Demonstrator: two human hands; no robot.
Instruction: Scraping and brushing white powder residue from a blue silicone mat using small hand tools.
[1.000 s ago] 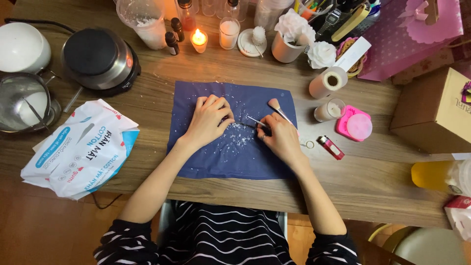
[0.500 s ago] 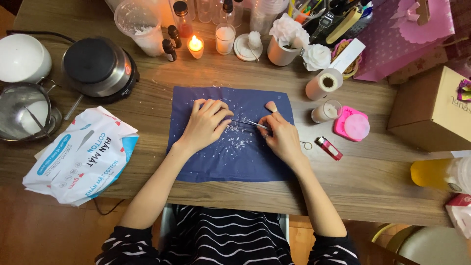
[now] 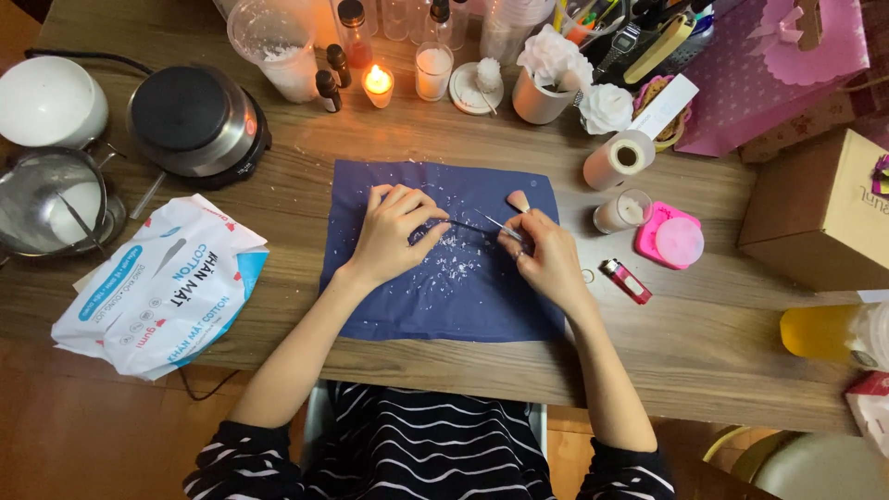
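On the blue cloth (image 3: 444,287), the right hand (image 3: 548,261) pinches thin tweezers (image 3: 482,225) whose tip meets the left hand's (image 3: 391,233) closed fingers; a slip could jab skin or scatter the white flakes (image 3: 454,264) off the cloth.

Both hands rest on a blue cloth (image 3: 407,301) flecked with white flakes (image 3: 451,262). The right hand (image 3: 548,260) pinches thin tweezers (image 3: 495,227) pointing toward the left hand (image 3: 391,233). A lit candle (image 3: 378,85) and hotplate (image 3: 194,120) stand on the worktop (image 3: 704,333).
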